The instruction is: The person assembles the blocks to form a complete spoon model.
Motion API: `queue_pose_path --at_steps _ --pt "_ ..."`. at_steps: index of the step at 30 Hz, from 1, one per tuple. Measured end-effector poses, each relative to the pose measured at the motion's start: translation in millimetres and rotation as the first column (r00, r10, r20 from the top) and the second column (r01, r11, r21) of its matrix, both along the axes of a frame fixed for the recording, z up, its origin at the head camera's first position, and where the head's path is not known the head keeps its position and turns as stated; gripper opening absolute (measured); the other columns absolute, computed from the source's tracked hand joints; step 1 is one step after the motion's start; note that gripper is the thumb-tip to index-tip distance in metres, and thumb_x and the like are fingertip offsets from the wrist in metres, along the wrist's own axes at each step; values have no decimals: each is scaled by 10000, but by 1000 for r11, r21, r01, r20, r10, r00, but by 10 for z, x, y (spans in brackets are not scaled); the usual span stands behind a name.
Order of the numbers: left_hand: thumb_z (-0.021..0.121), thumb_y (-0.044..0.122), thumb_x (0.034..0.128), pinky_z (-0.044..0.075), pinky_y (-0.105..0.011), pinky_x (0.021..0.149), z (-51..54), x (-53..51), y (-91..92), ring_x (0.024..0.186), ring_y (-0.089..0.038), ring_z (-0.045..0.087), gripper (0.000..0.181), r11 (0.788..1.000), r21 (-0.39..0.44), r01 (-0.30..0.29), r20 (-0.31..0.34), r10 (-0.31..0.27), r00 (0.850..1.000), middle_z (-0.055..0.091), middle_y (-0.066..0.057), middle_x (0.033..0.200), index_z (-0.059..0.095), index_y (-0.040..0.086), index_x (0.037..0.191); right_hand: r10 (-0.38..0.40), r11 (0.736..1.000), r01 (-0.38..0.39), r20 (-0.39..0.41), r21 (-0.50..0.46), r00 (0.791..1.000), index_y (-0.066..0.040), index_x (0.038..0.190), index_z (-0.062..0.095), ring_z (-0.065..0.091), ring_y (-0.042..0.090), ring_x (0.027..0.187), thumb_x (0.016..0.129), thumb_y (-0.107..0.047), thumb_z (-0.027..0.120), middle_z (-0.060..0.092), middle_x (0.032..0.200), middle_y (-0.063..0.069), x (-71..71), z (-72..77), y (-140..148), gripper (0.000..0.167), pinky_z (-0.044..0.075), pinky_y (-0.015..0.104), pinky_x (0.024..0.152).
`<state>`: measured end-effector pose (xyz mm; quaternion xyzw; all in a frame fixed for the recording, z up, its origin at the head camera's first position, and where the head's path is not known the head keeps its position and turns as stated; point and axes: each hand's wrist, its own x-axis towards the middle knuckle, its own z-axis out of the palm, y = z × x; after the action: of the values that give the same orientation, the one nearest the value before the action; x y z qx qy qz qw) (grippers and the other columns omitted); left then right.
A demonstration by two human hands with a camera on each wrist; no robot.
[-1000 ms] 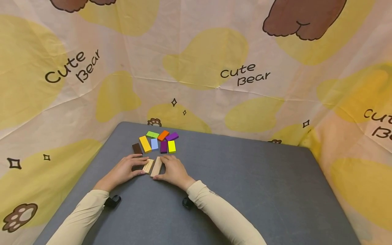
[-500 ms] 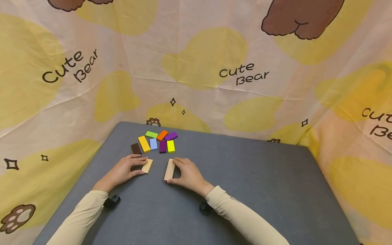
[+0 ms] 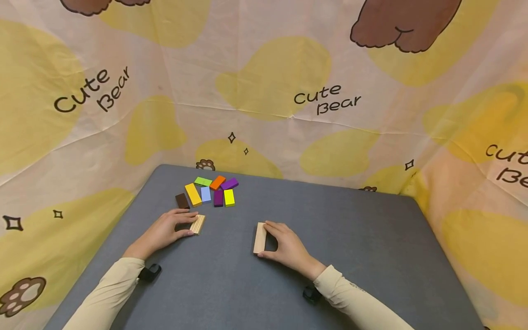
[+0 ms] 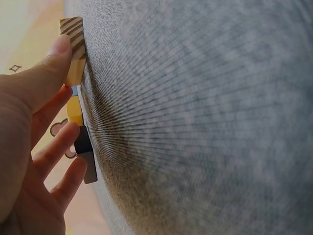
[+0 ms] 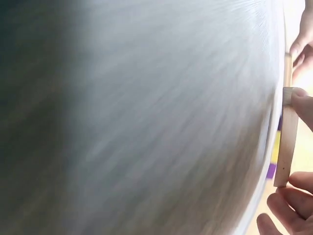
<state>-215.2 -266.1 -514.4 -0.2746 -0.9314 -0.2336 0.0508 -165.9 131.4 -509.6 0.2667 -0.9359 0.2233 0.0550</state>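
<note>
My left hand (image 3: 162, 230) holds a striped wooden block (image 3: 198, 224) by its ends, between thumb and fingertips. In the left wrist view, the thumb lies on the end of that striped block (image 4: 77, 49), low over the table. Farther right, my right hand (image 3: 290, 250) grips a plain pale wooden block (image 3: 260, 238) lengthwise, thumb on the near end and fingers on the far end. The right wrist view has this plain block (image 5: 287, 142) spanning thumb and fingers, with the left hand (image 5: 305, 36) behind it.
Beyond the left hand lie several coloured blocks: dark brown (image 3: 182, 200), orange-yellow (image 3: 193, 195), light blue (image 3: 206, 194), green (image 3: 203, 181), orange (image 3: 217, 183), violet (image 3: 229, 184), dark purple (image 3: 218, 198) and bright yellow (image 3: 229, 197). A patterned cloth (image 3: 264, 91) surrounds the grey table (image 3: 350, 229).
My right hand has moved right and slightly nearer with the plain wooden block, away from the striped one. The left hand has stayed in place on the striped block.
</note>
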Motion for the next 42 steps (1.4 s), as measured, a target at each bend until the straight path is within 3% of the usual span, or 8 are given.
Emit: queue_pose_path --at_steps 9,23,32,42 --pt "790 278 834 448 -602 1017 10 11 8 1303 -348 534 509 1000 -8 -19 35 19 999 631 -39 1385 665 132 1305 -52 998 54 39 -36 998 -101 1435 530 536 278 1334 743 -485 834 541 1478 69 -15 14 414 847 478 473 1046" --pt "784 299 837 450 -602 1006 14 26 13 1297 -345 535 518 1000 -2 -21 32 21 999 631 -37 1385 658 139 1314 -116 989 126 127 -81 985 -112 1442 523 523 304 1346 743 -453 839 522 1499 52 -73 16 889 839 453 505 1062" --pt "797 278 824 468 -591 985 7 36 7 1267 -349 557 511 1000 3 -16 12 16 1000 644 -46 1367 671 130 1296 -108 989 121 149 -82 983 -122 1432 538 517 313 1355 747 -449 840 529 1492 60 -98 -11 1018 817 437 510 1081" --pt "773 297 852 456 -584 1017 24 27 13 1300 -344 532 517 1000 -6 -29 74 30 997 611 -23 1411 644 154 1331 -105 993 112 145 -42 984 -105 1429 539 525 323 1342 750 -438 837 528 1491 77 -104 -26 1046 813 440 522 1069"
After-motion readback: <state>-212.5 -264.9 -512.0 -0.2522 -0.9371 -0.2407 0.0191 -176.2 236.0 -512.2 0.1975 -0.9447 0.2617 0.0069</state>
